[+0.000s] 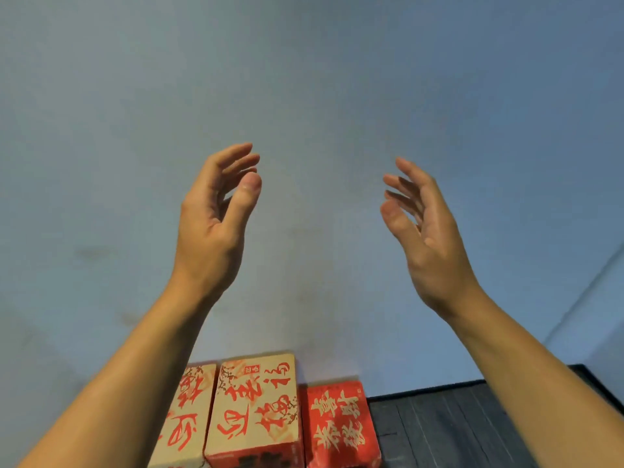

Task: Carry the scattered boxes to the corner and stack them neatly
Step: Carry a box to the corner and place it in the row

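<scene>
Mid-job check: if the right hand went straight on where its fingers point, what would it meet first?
Most likely the blue wall: the right hand is open and points up and forward at it, with nothing visible between. Depth is unclear. The boxes sit lower, outside that line.

Dark planked surface (456, 427), at 5 o'clock in the view, its boards running toward the blue wall (304, 96); whether it is floor or desk cannot be told. At its 9 o'clock edge three boxes stand in a close row: a red box (339, 423), then a higher beige box (256, 403) with red calligraphy, then a second beige box (187, 417), partly hidden. Their bases fall below the frame, so their support is unseen.
</scene>
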